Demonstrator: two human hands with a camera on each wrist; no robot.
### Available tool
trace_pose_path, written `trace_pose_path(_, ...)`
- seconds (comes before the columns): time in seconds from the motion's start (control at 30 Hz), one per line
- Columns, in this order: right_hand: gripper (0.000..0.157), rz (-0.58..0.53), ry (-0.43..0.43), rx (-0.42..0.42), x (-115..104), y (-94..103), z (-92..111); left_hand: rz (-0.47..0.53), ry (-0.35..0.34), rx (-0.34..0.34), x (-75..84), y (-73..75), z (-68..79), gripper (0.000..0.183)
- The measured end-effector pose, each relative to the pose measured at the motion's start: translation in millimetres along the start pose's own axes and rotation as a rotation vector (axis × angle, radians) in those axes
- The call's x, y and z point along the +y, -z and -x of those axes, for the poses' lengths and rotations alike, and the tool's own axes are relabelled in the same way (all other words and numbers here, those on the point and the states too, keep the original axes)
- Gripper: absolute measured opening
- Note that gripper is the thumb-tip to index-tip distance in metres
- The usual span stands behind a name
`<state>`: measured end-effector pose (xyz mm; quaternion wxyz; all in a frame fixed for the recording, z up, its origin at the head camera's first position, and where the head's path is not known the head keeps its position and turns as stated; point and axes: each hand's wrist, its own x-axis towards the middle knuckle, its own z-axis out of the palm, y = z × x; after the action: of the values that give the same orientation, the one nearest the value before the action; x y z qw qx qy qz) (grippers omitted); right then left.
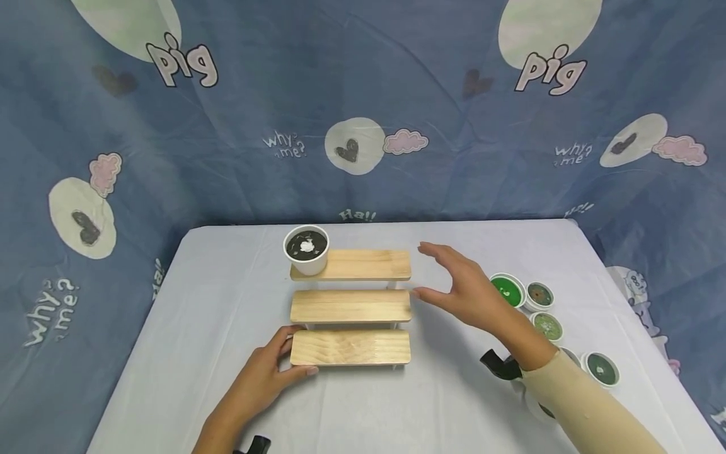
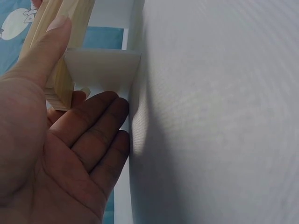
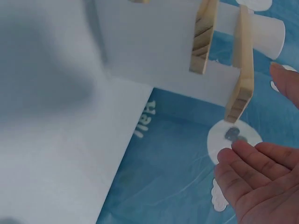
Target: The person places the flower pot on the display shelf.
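A three-step display stand (image 1: pixel 351 307) with pale wooden boards and white supports stands mid-table. My left hand (image 1: pixel 263 378) holds the left end of its lowest board (image 1: pixel 350 348), thumb at the front edge and index finger behind. The left wrist view shows the thumb (image 2: pixel 53 44) on the wood and the other fingers beside a white support panel (image 2: pixel 103 67). Off the stand's right end, my right hand (image 1: pixel 471 290) hovers with thumb and fingers spread, holding nothing. On the top board's left end sits a white cup (image 1: pixel 308 266) with dark contents and a white dab.
Several small white cups with green contents, among them a bright green one (image 1: pixel 507 290) and a dark green one (image 1: pixel 602 369), stand at the right; my right forearm partly hides some. A patterned blue cloth (image 1: pixel 363 75) hangs behind the white-covered table (image 1: pixel 227 277).
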<state>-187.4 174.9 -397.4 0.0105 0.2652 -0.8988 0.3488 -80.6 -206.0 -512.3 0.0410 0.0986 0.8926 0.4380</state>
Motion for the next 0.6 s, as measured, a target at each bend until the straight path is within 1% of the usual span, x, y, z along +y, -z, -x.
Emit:
trace_pose_path(0.1, 0.081, 0.015, -0.027, -0.007, 5, 3.2, 4, 0.009, 0.004, 0.001, 0.3, -0.6, 1.3, 0.073)
trace_pose_path(0.23, 0.082, 0.032, -0.060, 0.000, 15, 8.6, 12, 0.011, 0.005, -0.006, 2.1, 0.1, -0.7, 0.073)
trace_pose_path(0.47, 0.080, 0.007, -0.102, 0.010, 33, 13.6, 22, 0.001, -0.007, 0.010, 2.7, 0.0, 0.7, 0.071)
trace_pose_path(0.6, 0.080, 0.033, -0.159, 0.000, 41, 19.0, 29, -0.007, -0.009, 0.012, 1.8, -0.1, 0.8, 0.072)
